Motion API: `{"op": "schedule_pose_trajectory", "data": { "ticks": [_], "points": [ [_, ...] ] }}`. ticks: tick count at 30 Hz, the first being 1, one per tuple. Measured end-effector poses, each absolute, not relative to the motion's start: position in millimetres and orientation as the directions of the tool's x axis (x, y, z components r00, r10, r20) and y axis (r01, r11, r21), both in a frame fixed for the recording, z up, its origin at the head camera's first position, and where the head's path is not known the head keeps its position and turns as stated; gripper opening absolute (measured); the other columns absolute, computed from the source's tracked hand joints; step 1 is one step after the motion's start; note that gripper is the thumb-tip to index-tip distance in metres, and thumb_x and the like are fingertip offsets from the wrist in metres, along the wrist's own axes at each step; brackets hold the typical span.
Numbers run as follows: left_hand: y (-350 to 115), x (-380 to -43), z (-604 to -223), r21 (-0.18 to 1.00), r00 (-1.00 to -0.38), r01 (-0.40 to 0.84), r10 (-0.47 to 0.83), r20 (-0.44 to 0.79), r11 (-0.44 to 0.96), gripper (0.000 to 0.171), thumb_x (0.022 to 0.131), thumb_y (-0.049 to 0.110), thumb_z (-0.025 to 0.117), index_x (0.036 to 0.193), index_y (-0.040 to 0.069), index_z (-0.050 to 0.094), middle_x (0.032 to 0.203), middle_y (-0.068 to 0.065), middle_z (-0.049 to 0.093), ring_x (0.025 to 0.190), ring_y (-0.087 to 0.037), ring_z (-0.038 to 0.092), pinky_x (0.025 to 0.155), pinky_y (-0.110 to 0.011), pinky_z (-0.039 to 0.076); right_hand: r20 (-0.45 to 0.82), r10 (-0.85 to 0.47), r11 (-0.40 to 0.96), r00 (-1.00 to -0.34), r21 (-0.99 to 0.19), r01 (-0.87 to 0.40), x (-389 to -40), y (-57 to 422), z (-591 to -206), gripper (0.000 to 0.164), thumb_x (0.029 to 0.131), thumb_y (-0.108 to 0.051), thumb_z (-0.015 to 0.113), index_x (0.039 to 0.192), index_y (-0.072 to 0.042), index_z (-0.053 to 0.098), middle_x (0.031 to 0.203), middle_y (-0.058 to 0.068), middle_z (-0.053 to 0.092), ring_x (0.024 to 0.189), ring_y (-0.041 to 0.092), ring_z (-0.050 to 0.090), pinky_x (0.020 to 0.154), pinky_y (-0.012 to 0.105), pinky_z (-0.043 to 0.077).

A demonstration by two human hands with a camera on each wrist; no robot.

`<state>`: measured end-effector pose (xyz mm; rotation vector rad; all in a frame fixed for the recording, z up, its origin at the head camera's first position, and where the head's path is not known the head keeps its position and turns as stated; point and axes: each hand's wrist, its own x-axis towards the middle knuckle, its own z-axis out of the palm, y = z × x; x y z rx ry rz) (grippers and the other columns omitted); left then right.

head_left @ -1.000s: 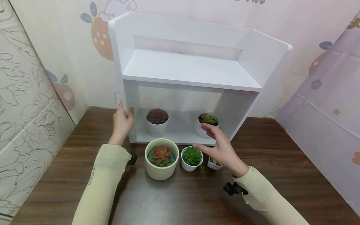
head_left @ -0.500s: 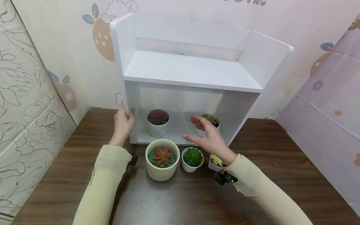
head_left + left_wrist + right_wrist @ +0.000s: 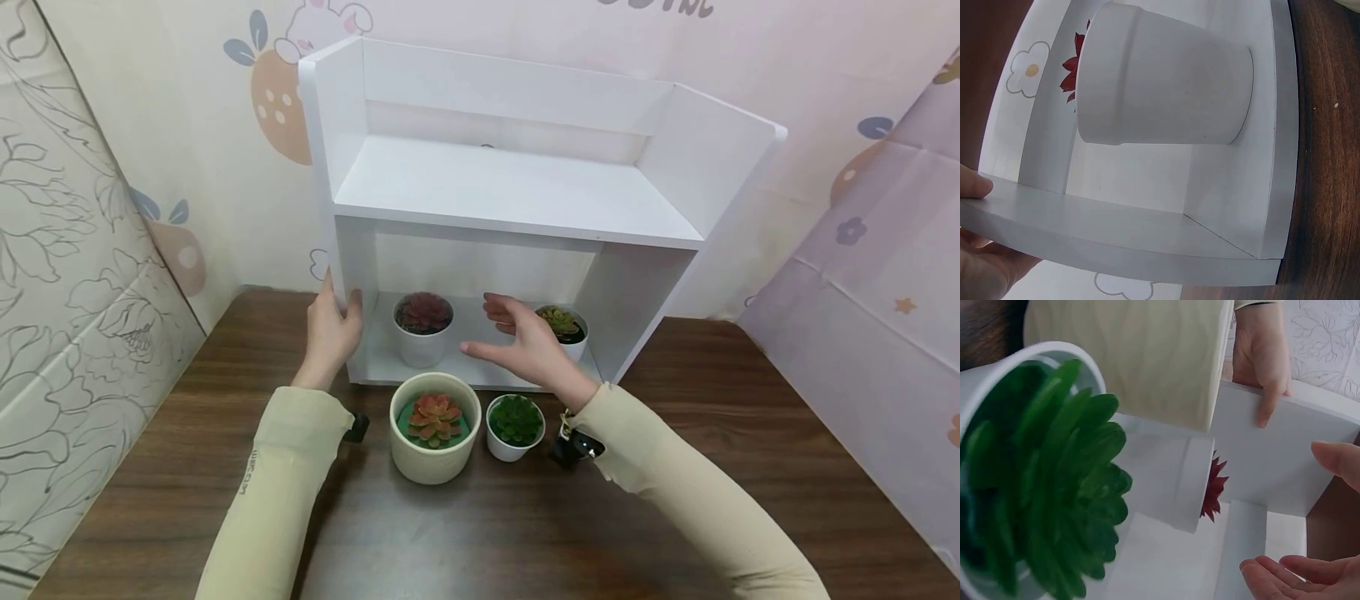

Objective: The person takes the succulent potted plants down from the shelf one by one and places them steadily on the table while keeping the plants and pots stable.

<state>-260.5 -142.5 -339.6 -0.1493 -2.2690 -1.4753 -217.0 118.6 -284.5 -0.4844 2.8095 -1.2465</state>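
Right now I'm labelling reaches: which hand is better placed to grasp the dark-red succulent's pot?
Probably the right hand: it's open beside that pot, while the left hand grips the shelf's side panel.

Shelf unit (image 3: 517, 187) is viewed fwd & down from head. Red plant's pot (image 3: 1166, 81) is seen close, side-on, in L wrist view; green plant (image 3: 1066, 487) v. close in R. Pot is shared by all.

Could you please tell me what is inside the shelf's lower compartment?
There are a white pot with a red succulent, and a second pot with a green succulent, its left side hidden behind the right hand.
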Motion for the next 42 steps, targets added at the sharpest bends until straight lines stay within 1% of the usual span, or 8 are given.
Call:
{"op": "schedule_pose_trajectory", "data": {
  "ticks": [4,9,13,23,29,32,42],
  "points": [
    [-141.6,-260.7,-339.4,0.847,-0.903,0.315,-0.140,0.407,0.429,0.045,0.100,0.011,0.043,0.143,0.003,0.034,0.139,-0.027,0.047,0.129,-0.043,0.046,0.101,-0.061,0.041,0.041,-0.283,0.645,-0.958,-0.732,-0.222,-226.7,112.1,-284.7,0.081,0.082,-0.038,0.074,0.148,-0.012,0.034,0.145,0.013,0.046,0.130,0.031,0.048,0.107,0.043,0.042],
    [-141.1,-261.4,-339.1,0.846,-0.903,0.313,-0.140,0.406,0.432,0.046,0.100,0.011,0.043,0.144,0.004,0.034,0.140,-0.026,0.047,0.130,-0.042,0.045,0.101,-0.060,0.041,-0.025,-0.287,0.646,-0.957,-0.743,-0.174,-237.3,104.2,-285.7,0.084,0.081,-0.039,0.074,0.148,-0.012,0.032,0.147,0.014,0.043,0.132,0.033,0.046,0.107,0.044,0.042],
    [-141.0,-261.5,-338.9,0.847,-0.904,0.312,-0.138,0.404,0.430,0.046,0.100,0.011,0.043,0.144,0.004,0.033,0.140,-0.025,0.047,0.130,-0.042,0.046,0.100,-0.060,0.042,-0.083,-0.279,0.659,-0.957,-0.741,-0.128,-244.3,98.6,-286.8,0.087,0.080,-0.039,0.075,0.149,-0.011,0.030,0.147,0.014,0.043,0.133,0.031,0.044,0.106,0.044,0.043],
    [-141.3,-260.6,-338.7,0.844,-0.901,0.323,-0.133,0.412,0.428,0.046,0.100,0.010,0.043,0.144,0.003,0.033,0.140,-0.026,0.047,0.129,-0.043,0.046,0.099,-0.061,0.042,-0.221,-0.261,0.694,-0.940,-0.719,-0.024,-256.2,86.0,-292.4,0.094,0.079,-0.039,0.075,0.152,-0.011,0.022,0.148,0.019,0.039,0.135,0.032,0.041,0.105,0.047,0.042],
    [-141.4,-260.5,-338.4,0.845,-0.902,0.321,-0.134,0.411,0.427,0.046,0.100,0.010,0.043,0.144,0.002,0.033,0.139,-0.027,0.047,0.129,-0.043,0.046,0.099,-0.061,0.043,-0.240,-0.254,0.695,-0.937,-0.719,-0.004,-262.3,76.9,-294.4,0.100,0.077,-0.038,0.077,0.153,-0.011,0.018,0.147,0.018,0.039,0.135,0.030,0.042,0.105,0.046,0.042],
    [-141.7,-260.3,-338.3,0.844,-0.900,0.323,-0.135,0.413,0.428,0.047,0.099,0.010,0.043,0.144,0.002,0.033,0.139,-0.028,0.047,0.128,-0.043,0.047,0.099,-0.061,0.043,-0.236,-0.251,0.696,-0.939,-0.718,-0.006,-266.3,71.1,-294.0,0.101,0.077,-0.037,0.077,0.153,-0.009,0.017,0.147,0.020,0.039,0.134,0.031,0.042,0.105,0.046,0.042],
    [-141.4,-260.0,-337.5,0.848,-0.906,0.318,-0.128,0.404,0.425,0.046,0.100,0.011,0.042,0.145,0.003,0.032,0.141,-0.026,0.046,0.130,-0.042,0.045,0.101,-0.059,0.042,-0.221,-0.242,0.708,-0.945,-0.706,-0.016,-276.5,59.6,-293.9,0.099,0.077,-0.033,0.077,0.151,-0.002,0.018,0.148,0.021,0.038,0.134,0.031,0.041,0.108,0.044,0.040]
  ]
}}
